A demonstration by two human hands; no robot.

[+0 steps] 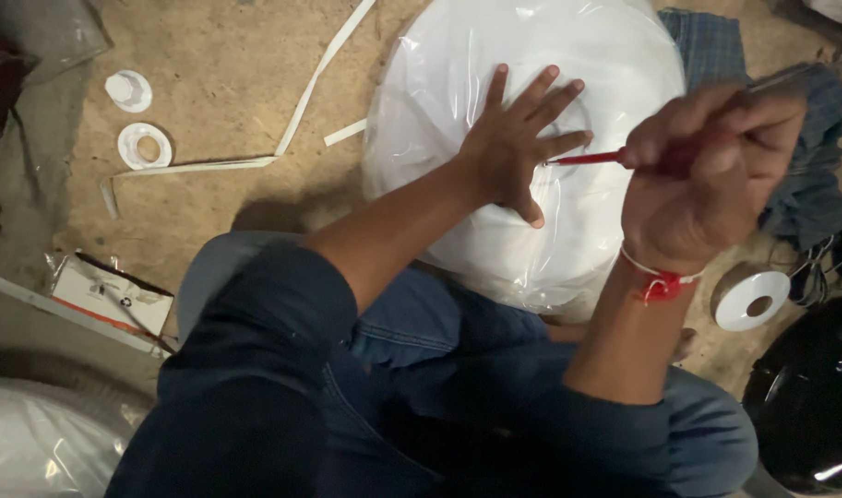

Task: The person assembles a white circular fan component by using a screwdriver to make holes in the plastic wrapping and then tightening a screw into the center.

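Two hands work on a plastic-wrapped white disc (531,111): left hand (518,148), fingers spread, presses it; blurred right hand (707,175) grips a red tool (587,159), tip hidden. Tape roll (751,297) lies right of the disc.

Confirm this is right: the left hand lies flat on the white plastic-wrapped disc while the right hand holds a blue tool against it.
Not quite: the tool is red, not blue, as the head view shows. The rest holds: the left hand lies flat, fingers spread, on the white plastic-wrapped disc, while the right hand holds the tool with its tip at the wrap beside the left fingers.
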